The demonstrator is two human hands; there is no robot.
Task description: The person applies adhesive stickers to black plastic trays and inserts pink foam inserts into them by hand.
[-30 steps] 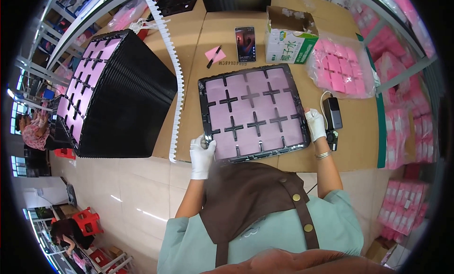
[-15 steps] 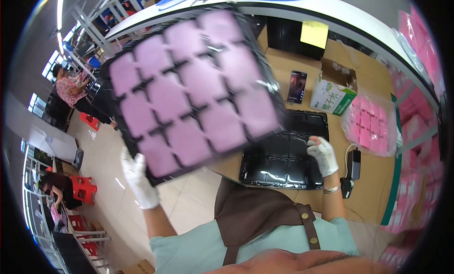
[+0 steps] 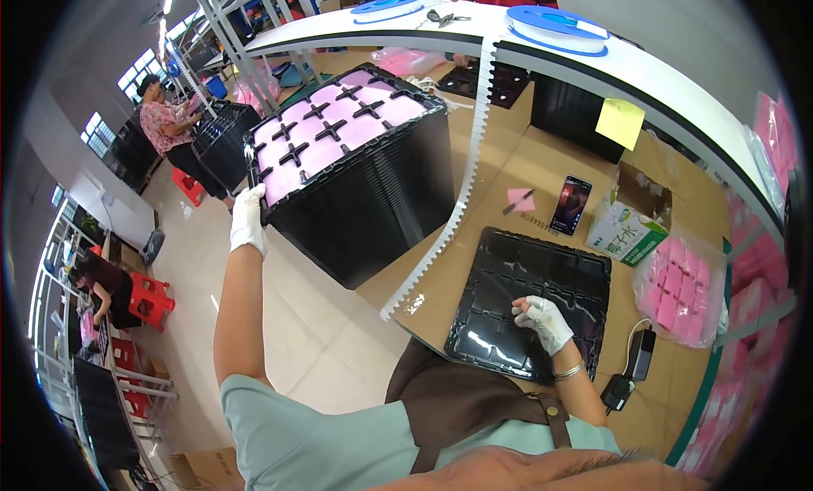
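At the left, a black compartment tray filled with pink foam pads (image 3: 315, 131) lies on top of a tall stack of black trays (image 3: 373, 203). My left hand (image 3: 248, 220), in a white glove, grips the near left corner of that top tray. A black tray with bare compartments (image 3: 529, 275) lies on the table in front of me. Over its near right part is my right hand (image 3: 544, 323), in a white glove with bare fingertips. Its fingers are curled together in a pinch; whatever is between them is too small to make out.
A white toothed strip (image 3: 477, 144) hangs from the shelf (image 3: 474, 27) beside the stack. Reels (image 3: 559, 30) sit above. Around the table are a phone (image 3: 571, 205), an open carton (image 3: 631, 216), bagged pink pads (image 3: 680, 292) and a black adapter (image 3: 642, 355). People work at the left.
The filled tray, held up and tilted by my left hand before, now rests on the stack farther back. My right hand stays over the bare tray with fingers curled. The view has shifted.
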